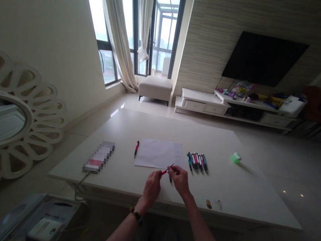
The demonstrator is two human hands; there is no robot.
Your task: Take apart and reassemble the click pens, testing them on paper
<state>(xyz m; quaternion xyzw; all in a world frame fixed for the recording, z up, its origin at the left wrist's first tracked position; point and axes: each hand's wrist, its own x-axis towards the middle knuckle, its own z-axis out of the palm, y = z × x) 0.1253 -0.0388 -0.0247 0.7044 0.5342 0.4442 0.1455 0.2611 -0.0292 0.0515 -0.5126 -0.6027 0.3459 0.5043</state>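
1. Left hand [152,184]: fingertips pinched on the red pen [164,172], just off the paper sheet [159,155] at its five o'clock. Hold lightly but steadily.
2. Right hand [179,179]: thumb and fingers pinched together at the pen's dark, slim end, pointing toward one o'clock. Exact contact too small to tell.
3. Best to keep both hands close and in line with the pen, using small finger movements rather than bending.
4. Beware of nudging the dark slender piece [170,178] beneath the right hand, toward five o'clock from the pen.
5. Leave undisturbed the row of click pens [197,162] at two o'clock and the red-and-black pen [136,149] at the sheet's nine o'clock.
6. Work over the white tabletop [212,140], to catch anything dropped.
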